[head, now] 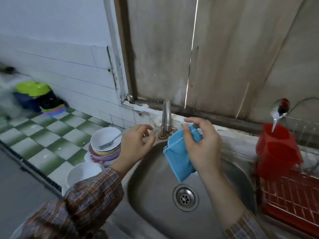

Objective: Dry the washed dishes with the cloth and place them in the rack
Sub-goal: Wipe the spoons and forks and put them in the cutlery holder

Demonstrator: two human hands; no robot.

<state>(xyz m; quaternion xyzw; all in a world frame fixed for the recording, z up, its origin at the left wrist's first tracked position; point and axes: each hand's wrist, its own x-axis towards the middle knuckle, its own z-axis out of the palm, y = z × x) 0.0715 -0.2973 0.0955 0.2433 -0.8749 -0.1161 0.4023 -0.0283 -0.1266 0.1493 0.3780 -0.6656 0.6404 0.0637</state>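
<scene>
While the right hand [203, 145] pinches the blue cloth [179, 157] between thumb and curled fingers above the steel sink [148, 183], the cloth hangs folded just in front of the faucet [166, 118]. The left hand [136, 144] hovers beside it, fingers loosely curled, holding nothing. Left of the sink stands a stack of bowls [105, 144] with a fork [110, 142] in the top one. The red dish rack [293, 195] sits at the right, with a spoon [276, 116] upright in its red cutlery holder [276, 152].

Sink basin [155, 195] open; tap [166, 118] behind, red rack [290, 192] right.
</scene>
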